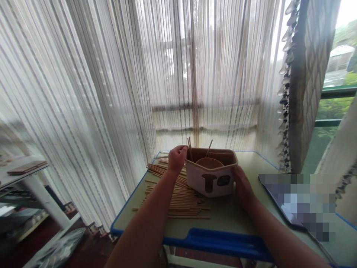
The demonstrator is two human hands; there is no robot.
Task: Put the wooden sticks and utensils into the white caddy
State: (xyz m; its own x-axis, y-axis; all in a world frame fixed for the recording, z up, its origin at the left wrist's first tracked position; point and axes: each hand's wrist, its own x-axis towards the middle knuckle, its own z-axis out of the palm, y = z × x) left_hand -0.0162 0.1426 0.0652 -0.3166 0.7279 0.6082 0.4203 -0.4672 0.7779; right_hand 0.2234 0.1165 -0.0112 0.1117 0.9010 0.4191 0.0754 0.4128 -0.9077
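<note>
A box with a white outside and brown inside stands on the table, with a T-shaped cutout and a dark oval patch on its front. My left hand is closed at its upper left rim, close beside thin sticks that look like chopsticks. Against the right wall rests my right hand, its fingers curled round the side and partly hidden. Inside the box sit a round brown bowl and another stick leaning right. Many loose wooden chopsticks lie left of the box, partly behind my left forearm.
The pale table has a blue edge. On its right lies a flat dark device, partly pixelated, with a cable. Sheer striped curtains hang behind the table. A white side table with a brown flat item stands at the left.
</note>
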